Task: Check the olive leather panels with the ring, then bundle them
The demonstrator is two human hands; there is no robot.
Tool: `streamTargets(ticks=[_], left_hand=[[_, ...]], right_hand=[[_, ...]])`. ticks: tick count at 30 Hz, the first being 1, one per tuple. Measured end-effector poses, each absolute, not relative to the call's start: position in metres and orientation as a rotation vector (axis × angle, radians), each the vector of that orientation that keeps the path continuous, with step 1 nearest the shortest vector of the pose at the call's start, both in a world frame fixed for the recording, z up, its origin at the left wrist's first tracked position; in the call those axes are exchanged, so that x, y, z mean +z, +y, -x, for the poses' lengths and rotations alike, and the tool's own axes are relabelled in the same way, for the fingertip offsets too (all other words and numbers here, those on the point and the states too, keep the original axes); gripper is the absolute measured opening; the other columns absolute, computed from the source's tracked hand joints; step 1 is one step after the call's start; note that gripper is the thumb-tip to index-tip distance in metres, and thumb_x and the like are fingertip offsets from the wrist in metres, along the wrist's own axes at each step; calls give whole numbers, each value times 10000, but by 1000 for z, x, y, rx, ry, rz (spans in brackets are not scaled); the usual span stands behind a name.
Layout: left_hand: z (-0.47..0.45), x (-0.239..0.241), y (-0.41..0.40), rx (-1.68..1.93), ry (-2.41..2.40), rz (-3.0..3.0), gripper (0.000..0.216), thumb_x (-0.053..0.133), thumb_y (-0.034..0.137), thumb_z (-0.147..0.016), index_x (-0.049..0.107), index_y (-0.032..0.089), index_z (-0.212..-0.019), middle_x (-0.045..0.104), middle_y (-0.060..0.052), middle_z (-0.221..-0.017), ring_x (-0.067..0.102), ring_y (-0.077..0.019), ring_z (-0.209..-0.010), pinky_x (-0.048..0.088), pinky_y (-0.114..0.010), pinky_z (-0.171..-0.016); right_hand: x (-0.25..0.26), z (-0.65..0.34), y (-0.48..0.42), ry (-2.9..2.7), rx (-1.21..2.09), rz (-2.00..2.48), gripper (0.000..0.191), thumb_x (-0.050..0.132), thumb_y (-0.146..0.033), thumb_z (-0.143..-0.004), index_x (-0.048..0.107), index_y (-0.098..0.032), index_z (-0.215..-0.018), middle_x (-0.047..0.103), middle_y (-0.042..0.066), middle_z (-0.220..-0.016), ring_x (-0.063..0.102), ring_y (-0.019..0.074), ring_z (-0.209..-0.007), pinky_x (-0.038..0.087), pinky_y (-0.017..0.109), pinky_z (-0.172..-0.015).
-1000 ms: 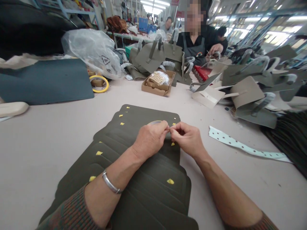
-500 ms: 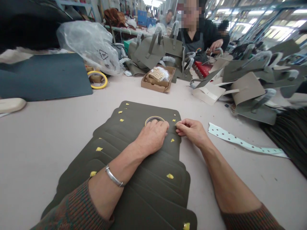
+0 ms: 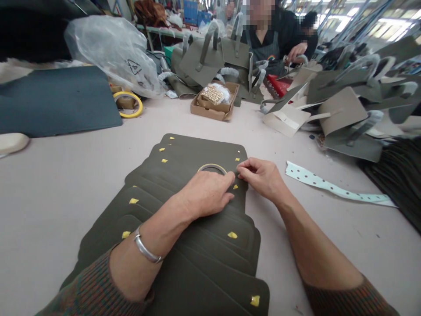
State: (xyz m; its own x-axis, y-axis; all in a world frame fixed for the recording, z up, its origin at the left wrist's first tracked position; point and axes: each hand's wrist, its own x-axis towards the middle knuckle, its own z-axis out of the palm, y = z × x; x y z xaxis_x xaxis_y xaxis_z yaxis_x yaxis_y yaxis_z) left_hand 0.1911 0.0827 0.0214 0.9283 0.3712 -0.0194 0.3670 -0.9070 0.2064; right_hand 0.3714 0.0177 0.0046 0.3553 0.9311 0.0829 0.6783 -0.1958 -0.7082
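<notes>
Dark olive leather panels (image 3: pixel 204 250) lie overlapped in a stepped stack in front of me, with small bits of yellow tape (image 3: pixel 232 235) stuck near their edges. My left hand (image 3: pixel 208 193) is closed over the near side of a roll of tape (image 3: pixel 212 166), whose yellow-rimmed far arc shows past the knuckles. Just right of it, my right hand (image 3: pixel 261 177) pinches at the right edge of the top panel. Whatever lies between those fingertips is too small to make out.
A polka-dot strip (image 3: pixel 335 186) lies to the right, near a dark stack (image 3: pixel 397 184). Farther back are a cardboard box (image 3: pixel 213 109), olive handbags (image 3: pixel 204 57), a yellow tape roll (image 3: pixel 131 113), a plastic bag (image 3: pixel 112 57) and a blue-grey sheet (image 3: pixel 59 103). A co-worker (image 3: pixel 272 44) is across the table.
My left hand has turned slightly, its thumb and index finger now spread toward the right hand. My right fingertips have shifted a little left over the panel edge. The view has tilted slightly down.
</notes>
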Motion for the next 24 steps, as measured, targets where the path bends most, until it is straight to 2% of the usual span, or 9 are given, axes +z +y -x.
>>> streamTargets(ticks=[4,11,13,16,18,21,24], left_hand=[[-189,24,84,-54,538,-2843,260,535,420,-864,527,200,-1001,669,-57,-814,647,-262,-783,444,-337,-654],[-184,32,91,-180,501,-2652,193,525,395,-862,540,220,-941,657,-32,-812,617,-224,-765,417,-311,-657],[-184,37,92,-215,492,-2590,152,533,359,-859,540,227,-933,654,-18,-813,609,-204,-742,407,-293,-640],[-185,38,94,-141,524,-2557,116,491,311,-884,532,229,-955,652,-14,-827,605,-192,-733,397,-285,-620],[-188,34,96,-21,564,-2571,110,456,263,-898,524,221,-973,656,-26,-871,613,-199,-792,413,-293,-661],[-191,22,99,113,640,-2606,122,458,228,-895,518,209,-1000,659,-49,-941,614,-220,-892,435,-319,-747],[-191,13,100,158,649,-2638,131,470,247,-900,515,215,-1018,658,-45,-920,618,-221,-865,445,-322,-737]], right_hand=[[8,-365,17,-1541,358,1992,142,578,-186,-753,719,-179,-772,716,5,-703,619,132,-616,448,253,-618],[8,-367,19,-1456,527,1972,134,582,-201,-761,710,-168,-781,714,19,-687,638,141,-618,468,251,-598],[9,-367,18,-1436,636,1944,132,584,-227,-772,699,-166,-785,704,21,-666,642,139,-606,483,243,-580],[11,-367,15,-1421,1064,1848,124,591,-261,-781,666,-162,-773,672,13,-606,651,134,-579,503,221,-535],[14,-368,14,-1405,1279,1797,112,610,-263,-771,644,-160,-745,651,6,-576,648,128,-559,504,203,-504],[19,-373,13,-1294,1223,1848,87,628,-238,-753,640,-153,-739,630,0,-555,607,100,-508,471,171,-447],[20,-382,10,-1172,1258,1878,84,647,-233,-729,635,-151,-715,613,-3,-549,584,92,-491,452,164,-414]])
